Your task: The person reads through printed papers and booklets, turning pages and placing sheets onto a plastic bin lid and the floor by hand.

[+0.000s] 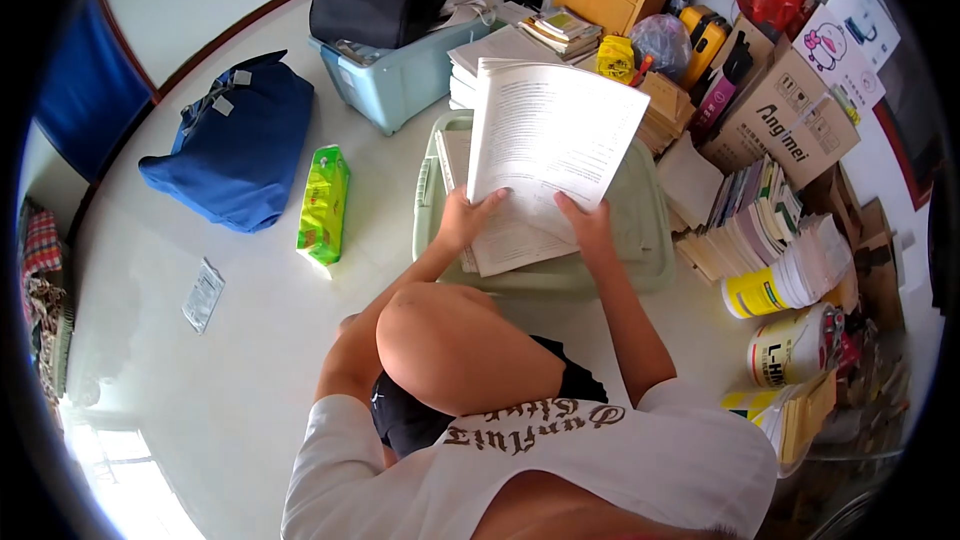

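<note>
An open paperback book point(550, 130) with printed pages is held up over a pale green plastic lid point(640, 230). My left hand point(468, 217) grips its lower left edge, thumb lying on the page. At the lower right edge, my right hand point(588, 223) pinches the pages, thumb on top. Beneath the held book, more papers or books point(515, 245) lie on the lid, partly hidden by it and by my hands.
A blue bag point(245, 145), a green packet point(323, 205) and a small silvery packet point(204, 295) are on the floor at left. Behind stands a light blue bin point(390, 90). Book stacks point(745, 210), a cardboard box point(780, 120) and buckets point(785, 345) line the right.
</note>
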The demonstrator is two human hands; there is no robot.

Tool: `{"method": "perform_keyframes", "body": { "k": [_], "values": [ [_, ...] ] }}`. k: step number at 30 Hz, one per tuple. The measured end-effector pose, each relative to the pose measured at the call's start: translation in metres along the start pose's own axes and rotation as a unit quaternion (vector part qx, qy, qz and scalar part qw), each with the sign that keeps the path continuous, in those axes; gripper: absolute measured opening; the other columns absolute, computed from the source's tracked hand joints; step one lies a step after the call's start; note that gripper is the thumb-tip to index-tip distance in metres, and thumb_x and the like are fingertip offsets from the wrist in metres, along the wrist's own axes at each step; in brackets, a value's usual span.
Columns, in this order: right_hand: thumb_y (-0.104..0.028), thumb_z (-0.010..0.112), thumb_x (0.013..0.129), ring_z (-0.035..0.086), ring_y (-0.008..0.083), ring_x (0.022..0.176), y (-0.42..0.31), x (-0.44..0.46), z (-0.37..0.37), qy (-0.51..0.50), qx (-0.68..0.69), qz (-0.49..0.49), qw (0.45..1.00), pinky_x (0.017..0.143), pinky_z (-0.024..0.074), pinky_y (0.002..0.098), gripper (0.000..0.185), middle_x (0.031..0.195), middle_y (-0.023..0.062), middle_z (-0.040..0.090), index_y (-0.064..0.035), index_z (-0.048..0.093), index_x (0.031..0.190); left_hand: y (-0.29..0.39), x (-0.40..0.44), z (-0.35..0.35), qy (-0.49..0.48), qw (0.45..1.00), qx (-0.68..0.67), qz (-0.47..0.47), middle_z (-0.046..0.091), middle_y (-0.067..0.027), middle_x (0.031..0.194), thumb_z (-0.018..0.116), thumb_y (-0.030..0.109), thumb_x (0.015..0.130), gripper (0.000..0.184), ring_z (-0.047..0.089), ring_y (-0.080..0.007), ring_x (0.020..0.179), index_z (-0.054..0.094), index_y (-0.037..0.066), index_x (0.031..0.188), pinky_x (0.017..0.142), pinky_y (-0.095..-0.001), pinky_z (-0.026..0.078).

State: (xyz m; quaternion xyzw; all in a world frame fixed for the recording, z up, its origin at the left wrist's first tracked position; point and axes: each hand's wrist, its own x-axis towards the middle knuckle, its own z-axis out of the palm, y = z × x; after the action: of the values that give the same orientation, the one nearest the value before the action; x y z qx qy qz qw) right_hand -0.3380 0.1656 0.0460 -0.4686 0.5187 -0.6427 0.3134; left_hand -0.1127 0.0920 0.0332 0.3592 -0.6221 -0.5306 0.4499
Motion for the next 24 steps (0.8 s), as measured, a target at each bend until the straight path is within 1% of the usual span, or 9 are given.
{"method": "perform_keyframes", "body": {
  "k": [6, 8, 10, 12, 14, 15, 20, 22, 24],
  "values": [
    [-0.014, 0.077, 0.093, 0.064, 0.0188, 0.107, -0.006, -0.009, 0.004, -0.013, -0.050, 0.043, 0.998, 0.094, 0.0507, 0.0324, 0.043, 0.120, 0.0129, 0.070, 0.0083, 0.064, 0.127, -0.004, -0.006, -0.007, -0.006, 1.000, -0.019, -0.005, 0.076, -0.0120, 0.093, 0.071, 0.029, 0.100, 0.031, 0.069, -0.0186, 0.080, 0.072, 0.001, 0.114, 0.076, -0.0373, 0.056],
    [-0.018, 0.076, 0.094, 0.062, 0.0201, 0.112, -0.016, -0.017, 0.022, 0.065, -0.031, 0.039, 0.997, 0.097, 0.0488, 0.0338, 0.048, 0.126, 0.0152, 0.066, 0.0092, 0.060, 0.131, -0.009, -0.007, -0.009, 0.008, 0.990, 0.115, 0.079, 0.073, -0.0170, 0.089, 0.069, 0.029, 0.101, 0.027, 0.070, -0.0302, 0.075, 0.070, 0.006, 0.115, 0.074, -0.0417, 0.054],
    [-0.019, 0.073, 0.097, 0.061, 0.0211, 0.116, -0.036, -0.016, 0.033, 0.025, -0.075, 0.043, 0.996, 0.100, 0.0469, 0.0347, 0.049, 0.130, 0.0159, 0.064, 0.0095, 0.057, 0.134, 0.016, -0.014, -0.022, 0.001, 0.985, 0.141, 0.095, 0.069, -0.0209, 0.086, 0.065, 0.027, 0.102, 0.027, 0.064, -0.0402, 0.075, 0.065, 0.007, 0.120, 0.073, -0.0459, 0.052],
    [-0.015, 0.072, 0.097, 0.063, 0.0218, 0.110, -0.049, -0.015, 0.052, -0.003, -0.026, 0.008, 1.000, 0.096, 0.0489, 0.0345, 0.043, 0.123, 0.0160, 0.067, 0.0100, 0.060, 0.129, 0.028, -0.022, -0.044, 0.041, 0.985, 0.114, 0.120, 0.067, -0.0161, 0.080, 0.067, 0.028, 0.102, 0.028, 0.064, -0.0265, 0.071, 0.066, 0.002, 0.112, 0.072, -0.0415, 0.051],
    [-0.016, 0.071, 0.098, 0.063, 0.0211, 0.110, -0.057, -0.015, 0.078, -0.028, -0.018, 0.016, 0.999, 0.096, 0.0486, 0.0340, 0.042, 0.123, 0.0153, 0.067, 0.0102, 0.060, 0.129, 0.029, -0.034, -0.069, 0.080, 0.988, 0.068, 0.117, 0.065, -0.0135, 0.077, 0.067, 0.027, 0.102, 0.027, 0.061, -0.0210, 0.067, 0.066, 0.002, 0.112, 0.067, -0.0393, 0.051],
    [-0.016, 0.070, 0.098, 0.063, 0.0203, 0.110, -0.061, -0.017, 0.096, -0.061, -0.019, 0.008, 0.998, 0.096, 0.0484, 0.0336, 0.041, 0.123, 0.0143, 0.068, 0.0101, 0.061, 0.129, 0.032, -0.043, -0.084, 0.100, 0.990, 0.070, 0.071, 0.064, -0.0150, 0.074, 0.065, 0.023, 0.102, 0.027, 0.060, -0.0253, 0.063, 0.064, 0.005, 0.122, 0.066, -0.0399, 0.051],
    [-0.017, 0.067, 0.101, 0.064, 0.0155, 0.099, -0.054, -0.042, 0.199, -0.210, 0.043, 0.071, 0.974, 0.092, 0.0500, 0.0315, 0.032, 0.110, 0.0085, 0.071, 0.0078, 0.065, 0.121, 0.002, -0.104, -0.168, 0.247, 0.968, 0.036, 0.027, 0.062, 0.0000, 0.081, 0.065, 0.021, 0.103, 0.025, 0.054, -0.0096, 0.076, 0.065, 0.001, 0.116, 0.071, -0.0311, 0.050],
    [-0.017, 0.067, 0.101, 0.062, 0.0152, 0.103, -0.041, -0.060, 0.237, -0.266, 0.056, 0.186, 0.944, 0.093, 0.0499, 0.0320, 0.035, 0.112, 0.0085, 0.069, 0.0066, 0.062, 0.126, -0.033, -0.131, -0.205, 0.276, 0.961, 0.020, -0.008, 0.068, -0.0005, 0.094, 0.065, 0.021, 0.103, 0.026, 0.058, -0.0092, 0.086, 0.066, -0.001, 0.117, 0.079, -0.0289, 0.051],
    [-0.015, 0.066, 0.101, 0.061, 0.0163, 0.111, -0.017, -0.086, 0.273, -0.296, 0.070, 0.200, 0.931, 0.096, 0.0493, 0.0325, 0.042, 0.123, 0.0112, 0.066, 0.0060, 0.055, 0.135, -0.062, -0.160, -0.235, 0.304, 0.951, -0.002, -0.059, 0.070, -0.0023, 0.097, 0.066, 0.019, 0.102, 0.026, 0.060, -0.0103, 0.088, 0.067, -0.001, 0.118, 0.080, -0.0294, 0.051]
  ]
}}
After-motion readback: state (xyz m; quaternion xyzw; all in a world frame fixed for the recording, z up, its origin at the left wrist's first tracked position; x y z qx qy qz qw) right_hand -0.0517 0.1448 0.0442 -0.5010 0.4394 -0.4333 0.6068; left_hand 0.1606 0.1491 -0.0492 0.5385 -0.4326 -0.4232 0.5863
